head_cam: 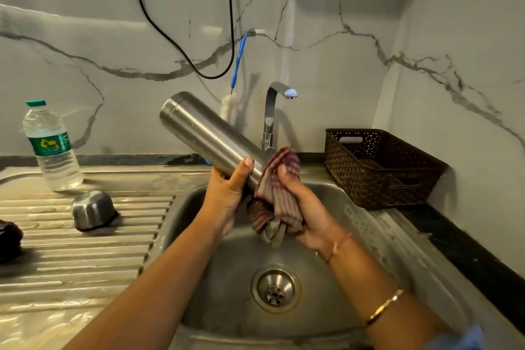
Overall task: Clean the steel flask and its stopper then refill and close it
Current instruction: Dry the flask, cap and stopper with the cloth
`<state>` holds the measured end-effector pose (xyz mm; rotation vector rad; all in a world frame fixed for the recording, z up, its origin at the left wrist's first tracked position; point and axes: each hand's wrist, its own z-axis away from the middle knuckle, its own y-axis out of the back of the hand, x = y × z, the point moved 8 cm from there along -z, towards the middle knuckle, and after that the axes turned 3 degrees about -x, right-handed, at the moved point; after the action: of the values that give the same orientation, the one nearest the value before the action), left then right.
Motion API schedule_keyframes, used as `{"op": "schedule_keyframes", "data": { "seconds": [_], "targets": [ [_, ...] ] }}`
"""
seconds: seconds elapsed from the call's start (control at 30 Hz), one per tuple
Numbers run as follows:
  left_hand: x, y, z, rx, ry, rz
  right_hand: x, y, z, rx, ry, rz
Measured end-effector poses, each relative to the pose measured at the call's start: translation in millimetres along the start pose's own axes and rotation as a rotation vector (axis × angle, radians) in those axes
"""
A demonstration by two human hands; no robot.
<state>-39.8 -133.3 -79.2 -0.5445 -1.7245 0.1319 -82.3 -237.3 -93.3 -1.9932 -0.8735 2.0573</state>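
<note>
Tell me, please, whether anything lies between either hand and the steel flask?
Yes. A checked cloth lies between the right hand and the lower end of the steel flask; the left hand grips the bare steel directly.

Room lay open low in the sink basin (227,278); flask (204,131) slanted overhead, tap (270,122) close behind, basket (369,179) crowding right, cup (92,210) and bottle (52,150) left.

Orange thread (338,246) and gold bangle (385,307) behind the right hand (298,207)
</note>
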Motion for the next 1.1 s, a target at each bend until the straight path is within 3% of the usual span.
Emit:
{"op": "schedule_keyframes", "data": {
  "seconds": [0.13,0.23,0.3,0.47,0.6,0.73,0.8,0.93,1.1],
  "targets": [
    [-3.1,2.8,9.8,0.145,-0.102,-0.143,19.7,3.5,-8.2,0.172,-0.034,-0.244],
    [-3.3,-1.8,15.6,0.212,-0.178,-0.316,25.1,11.9,-2.2,0.333,-0.099,-0.177],
    [-5.6,-4.2,17.2,0.219,-0.184,-0.344,23.4,21.2,4.0,0.455,-0.109,-0.009],
    [-17.4,9.0,21.3,0.286,-0.094,-0.289,5.3,16.6,5.1,0.577,0.117,0.557],
    [-26.2,32.8,23.5,0.248,0.032,-0.034,5.3,-15.8,5.3,0.405,0.322,0.942],
    [-48.9,52.1,21.4,0.127,0.251,0.135,18.0,-41.6,-0.5,0.236,0.32,1.467],
    [-58.4,50.2,23.6,0.091,0.329,0.195,19.9,-47.5,-3.1,0.166,0.313,1.417],
    [-47.8,40.5,21.6,0.037,0.263,0.179,12.8,-42.8,-11.8,0.181,0.274,1.016],
    [-43.0,36.4,21.1,-0.051,0.262,0.202,5.7,-47.9,-23.7,0.213,0.231,1.094]
  ]
}}
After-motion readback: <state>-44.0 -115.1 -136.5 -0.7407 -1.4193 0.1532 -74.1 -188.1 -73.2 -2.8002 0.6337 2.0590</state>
